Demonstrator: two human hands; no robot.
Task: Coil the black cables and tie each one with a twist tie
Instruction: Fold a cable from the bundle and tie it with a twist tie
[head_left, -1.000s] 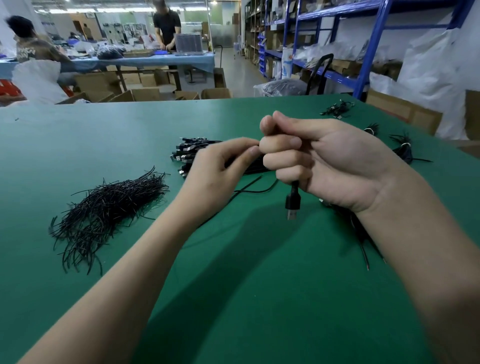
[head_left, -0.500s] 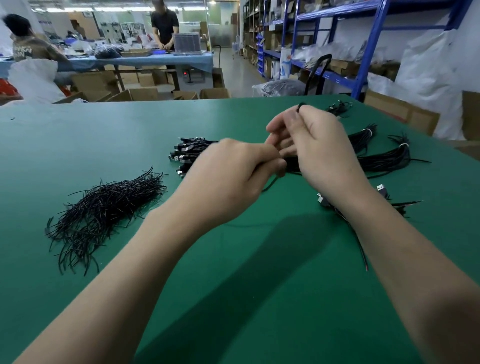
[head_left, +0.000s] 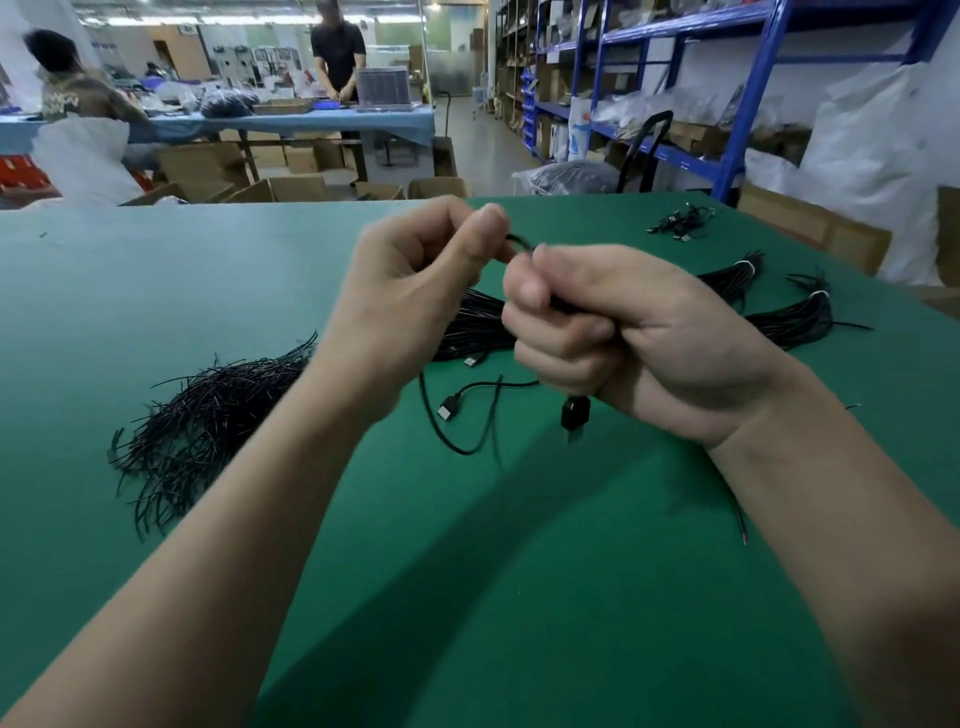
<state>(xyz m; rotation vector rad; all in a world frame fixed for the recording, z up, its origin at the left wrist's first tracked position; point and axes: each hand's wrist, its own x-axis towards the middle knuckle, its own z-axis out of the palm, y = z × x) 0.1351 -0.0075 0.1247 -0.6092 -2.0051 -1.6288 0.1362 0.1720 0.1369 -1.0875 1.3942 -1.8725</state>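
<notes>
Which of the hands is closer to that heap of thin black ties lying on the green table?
Left. The left hand hovers just right of the twist ties; the right hand is farther right, gripping a cable.

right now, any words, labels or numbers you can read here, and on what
None can be read.
Print on the seated person's top: too blurred.
Blue marking on the white bag at right: too blurred.
Wall posters: too small.

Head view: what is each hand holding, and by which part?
One black cable. Right hand grips its gathered length, plug hanging below the fist; left hand pinches its top loop.
</notes>
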